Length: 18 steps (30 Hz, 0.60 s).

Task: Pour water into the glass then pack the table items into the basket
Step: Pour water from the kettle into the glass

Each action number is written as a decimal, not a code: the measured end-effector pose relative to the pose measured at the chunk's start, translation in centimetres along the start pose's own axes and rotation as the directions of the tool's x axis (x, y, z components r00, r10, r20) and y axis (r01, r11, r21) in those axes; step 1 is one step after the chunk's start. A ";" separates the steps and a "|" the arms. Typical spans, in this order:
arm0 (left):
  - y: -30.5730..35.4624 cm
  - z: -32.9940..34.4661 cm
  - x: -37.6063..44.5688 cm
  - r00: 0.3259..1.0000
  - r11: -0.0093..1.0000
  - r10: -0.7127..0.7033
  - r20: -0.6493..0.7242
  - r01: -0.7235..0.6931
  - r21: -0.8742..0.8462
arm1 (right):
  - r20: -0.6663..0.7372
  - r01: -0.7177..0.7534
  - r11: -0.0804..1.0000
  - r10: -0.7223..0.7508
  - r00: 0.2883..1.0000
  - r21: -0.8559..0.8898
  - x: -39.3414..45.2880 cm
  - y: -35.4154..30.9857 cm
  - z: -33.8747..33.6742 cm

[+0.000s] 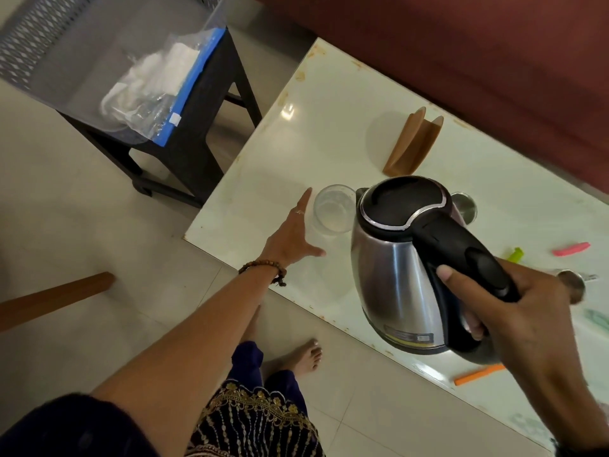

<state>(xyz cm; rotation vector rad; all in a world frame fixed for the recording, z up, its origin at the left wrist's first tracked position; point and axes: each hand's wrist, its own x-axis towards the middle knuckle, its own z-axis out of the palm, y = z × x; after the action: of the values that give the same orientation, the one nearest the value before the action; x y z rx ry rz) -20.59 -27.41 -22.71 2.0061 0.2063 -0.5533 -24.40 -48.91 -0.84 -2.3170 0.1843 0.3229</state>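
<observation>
A clear glass (pixel 332 209) stands near the white table's (pixel 329 127) left edge. My left hand (pixel 295 234) lies beside it with straight fingers, thumb spread under the glass, touching or nearly touching its side. My right hand (pixel 514 311) grips the black handle of a steel electric kettle (pixel 395 258), held above the table with its spout tipped toward the glass rim. No water stream shows. The grey basket (pixel 66 44) sits on a dark stool at the upper left.
A brown napkin holder (pixel 413 143) stands behind the glass. A steel cup (pixel 464 206) peeks out behind the kettle. Pink (pixel 571 249), green (pixel 514 253) and orange (pixel 478 374) clips and a steel spoon (pixel 571 283) lie at the right. A plastic bag (pixel 155 90) rests in the basket.
</observation>
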 end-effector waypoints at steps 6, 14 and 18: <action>0.1 -0.3 -4.5 0.978 0.993 0.114 -0.177 -0.105 0.057 | -0.071 -0.007 0.989 0.018 0.997 0.148 -2.1 -1.1 0.4; 3.1 -6.6 -11.6 0.882 0.961 0.266 -0.389 -0.212 0.178 | -0.147 0.077 0.926 -0.024 0.989 0.369 -3.3 -8.5 0.8; 3.0 -12.7 -13.6 0.843 0.964 0.238 -0.483 -0.146 0.221 | -0.156 0.163 0.876 -0.102 0.983 0.455 -2.5 -14.1 2.4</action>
<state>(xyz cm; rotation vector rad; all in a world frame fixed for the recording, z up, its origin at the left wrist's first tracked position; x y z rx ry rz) -27.76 -16.58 -9.05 2.2846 0.2761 0.1040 -24.01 -37.35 7.96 -1.8573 0.1452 0.0484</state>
